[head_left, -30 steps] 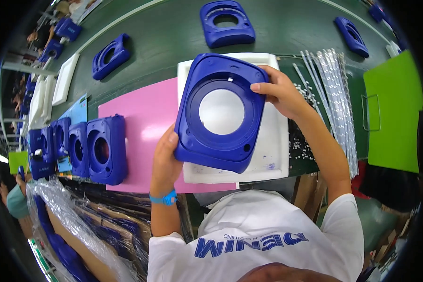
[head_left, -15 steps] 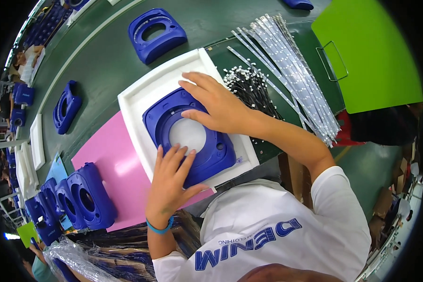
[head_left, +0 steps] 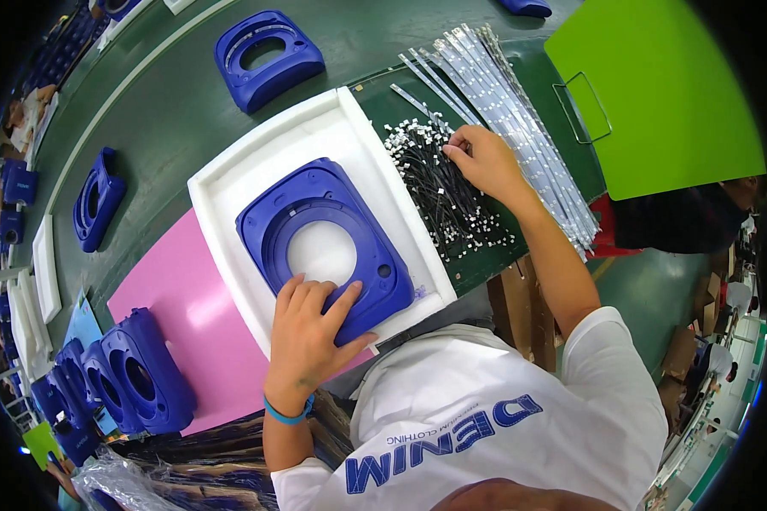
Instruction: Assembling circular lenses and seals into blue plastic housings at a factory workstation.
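A blue plastic housing (head_left: pixel 362 204) with a round opening lies in a white foam tray (head_left: pixel 222 200). My left hand (head_left: pixel 307 332) holds its near-left side, fingers curled over the ring's lower edge and thumb at the outer rim. To the right, my right hand (head_left: pixel 486 162) reaches over a bundle of thin black cables with white connectors (head_left: pixel 439 192), beside a fan of LED strips (head_left: pixel 516 111). Its thumb and forefinger are pinched together where one loose LED strip (head_left: pixel 411 100) passes beneath the hand. Whatever is between those fingertips is hidden.
A pink sheet (head_left: pixel 179 315) sits left of the tray, with several blue housings (head_left: pixel 149 375) standing on its near end. Another housing (head_left: pixel 268 55) rests beyond the tray, and one (head_left: pixel 100 200) lies far left. A green panel with a wire handle (head_left: pixel 656 102) fills the far right.
My right hand has left the housing and moved right to the cables and strips, its fingers now pinched. My left hand stays on the housing. The whole view has shifted slightly.
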Demonstrator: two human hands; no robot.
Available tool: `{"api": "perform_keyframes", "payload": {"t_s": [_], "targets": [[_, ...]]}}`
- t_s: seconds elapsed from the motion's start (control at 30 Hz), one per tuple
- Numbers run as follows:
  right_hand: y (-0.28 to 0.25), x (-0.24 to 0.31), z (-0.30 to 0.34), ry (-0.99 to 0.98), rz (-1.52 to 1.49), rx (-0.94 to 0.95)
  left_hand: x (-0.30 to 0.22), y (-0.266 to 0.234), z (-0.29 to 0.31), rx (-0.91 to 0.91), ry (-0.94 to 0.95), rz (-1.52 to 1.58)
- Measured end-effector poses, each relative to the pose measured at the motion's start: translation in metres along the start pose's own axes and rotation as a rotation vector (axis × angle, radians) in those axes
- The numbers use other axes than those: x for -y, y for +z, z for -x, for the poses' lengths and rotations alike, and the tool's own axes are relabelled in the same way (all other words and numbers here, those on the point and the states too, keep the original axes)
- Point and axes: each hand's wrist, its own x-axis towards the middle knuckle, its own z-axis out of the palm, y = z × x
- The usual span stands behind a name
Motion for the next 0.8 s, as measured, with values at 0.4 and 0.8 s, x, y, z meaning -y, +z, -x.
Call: {"api": "perform_keyframes", "payload": {"t_s": [0.4,0.8], "targets": [[-0.031,0.016,0.000,0.107,-1.008,-0.032,0.022,-0.013,-0.003,-0.153,0.078,0.200],[-0.027,-0.059,-0.023,0.032,0.389,-0.225,0.035,0.013,-0.008,-0.294,0.074,0.251]]}}
